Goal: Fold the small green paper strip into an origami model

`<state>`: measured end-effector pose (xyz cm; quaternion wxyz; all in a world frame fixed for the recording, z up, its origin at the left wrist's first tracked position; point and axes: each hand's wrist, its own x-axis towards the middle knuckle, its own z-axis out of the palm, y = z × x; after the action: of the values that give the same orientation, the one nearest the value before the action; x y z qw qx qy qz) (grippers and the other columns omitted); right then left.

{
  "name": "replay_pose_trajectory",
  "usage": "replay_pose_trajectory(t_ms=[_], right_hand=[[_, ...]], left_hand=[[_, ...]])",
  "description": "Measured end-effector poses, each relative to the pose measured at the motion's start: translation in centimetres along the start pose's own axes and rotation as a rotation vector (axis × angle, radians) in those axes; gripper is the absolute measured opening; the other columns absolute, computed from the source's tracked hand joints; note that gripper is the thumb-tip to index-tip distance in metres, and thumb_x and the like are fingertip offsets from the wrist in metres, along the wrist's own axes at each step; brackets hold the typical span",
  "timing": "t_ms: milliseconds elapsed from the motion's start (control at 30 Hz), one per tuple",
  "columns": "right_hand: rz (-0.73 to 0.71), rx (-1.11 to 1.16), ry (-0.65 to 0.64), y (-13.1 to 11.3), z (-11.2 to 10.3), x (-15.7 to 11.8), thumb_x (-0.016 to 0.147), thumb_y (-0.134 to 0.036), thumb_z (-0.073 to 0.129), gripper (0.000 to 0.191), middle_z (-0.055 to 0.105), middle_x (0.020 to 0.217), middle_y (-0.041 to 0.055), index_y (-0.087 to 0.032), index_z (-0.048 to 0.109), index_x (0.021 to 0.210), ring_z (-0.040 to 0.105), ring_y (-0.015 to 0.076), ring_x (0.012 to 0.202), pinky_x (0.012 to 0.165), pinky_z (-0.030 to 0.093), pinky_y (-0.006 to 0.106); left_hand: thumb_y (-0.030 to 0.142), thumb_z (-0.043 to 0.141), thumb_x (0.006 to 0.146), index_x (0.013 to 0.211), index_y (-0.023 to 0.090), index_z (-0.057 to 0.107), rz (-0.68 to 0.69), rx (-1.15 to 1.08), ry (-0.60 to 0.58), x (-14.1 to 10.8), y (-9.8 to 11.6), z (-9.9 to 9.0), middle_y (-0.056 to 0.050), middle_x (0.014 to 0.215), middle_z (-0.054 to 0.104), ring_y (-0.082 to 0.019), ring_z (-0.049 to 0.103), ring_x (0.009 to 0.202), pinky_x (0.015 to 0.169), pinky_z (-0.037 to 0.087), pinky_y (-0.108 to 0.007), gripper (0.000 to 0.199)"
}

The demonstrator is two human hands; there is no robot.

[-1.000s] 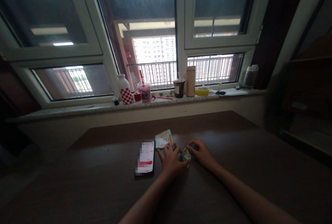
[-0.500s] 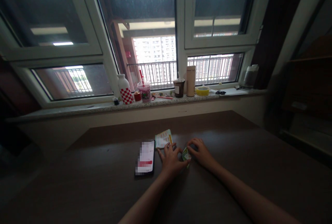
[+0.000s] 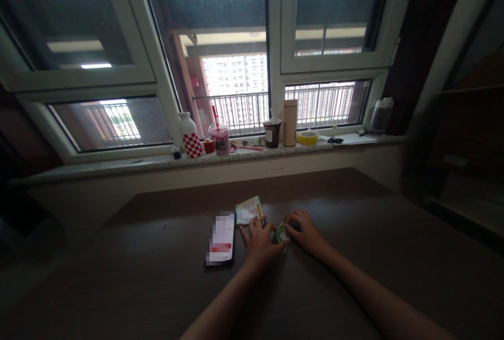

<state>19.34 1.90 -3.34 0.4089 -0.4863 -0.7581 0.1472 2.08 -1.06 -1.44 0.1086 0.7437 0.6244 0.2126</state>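
Between my two hands is a small green-and-white piece, like a folded card or packet; its exact kind is too small to make out. My left hand pinches its left and lower edge between thumb and index finger, the other fingers spread on the table. My right hand grips its right edge with fingertips, the remaining fingers curled. Just beyond my left hand lies a printed card or leaflet with a green border and a yellow strip, close to my fingertips. A phone with a lit screen lies left of my left hand.
All this lies on a dark brown table. Behind it, a stone windowsill carries a checked bottle, a pink cup with straw, a dark drink cup, a tan flask, yellow tape and scissors.
The small green-and-white piece has tilted slightly between my fingertips. Both hands stay in almost the same place, and the phone and leaflet have not moved.
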Motion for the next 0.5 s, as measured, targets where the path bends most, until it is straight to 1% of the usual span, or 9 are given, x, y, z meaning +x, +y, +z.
replay_pose_trajectory(t_ms=[233, 500], right_hand=[[0.028, -0.013, -0.025, 0.0, -0.32, -0.48, 0.078, -0.018, 0.062, 0.006, 0.062, 0.093, 0.0059, -0.02, 0.062, 0.073, 0.05, 0.0219, 0.097, 0.089, 0.04, 0.035], [0.022, -0.027, -0.084, 0.36, -0.94, -0.64, 0.077, -0.021, 0.066, 0.006, 0.062, 0.095, 0.0054, -0.02, 0.064, 0.071, 0.049, 0.0216, 0.099, 0.091, 0.039, 0.036]], left_hand=[[0.055, 0.068, 0.066, 0.095, 0.031, 0.065, 0.009, -0.017, 0.023, 0.07, -0.25, 0.28, -0.004, 0.138, 0.046, -0.031, 0.024, 0.137, 0.109, -0.001, -0.064, 0.038], [0.054, 0.068, 0.067, 0.095, 0.031, 0.065, 0.001, -0.02, 0.017, 0.04, -0.12, 0.2, -0.004, 0.137, 0.046, -0.031, 0.024, 0.137, 0.109, -0.002, -0.064, 0.037]])
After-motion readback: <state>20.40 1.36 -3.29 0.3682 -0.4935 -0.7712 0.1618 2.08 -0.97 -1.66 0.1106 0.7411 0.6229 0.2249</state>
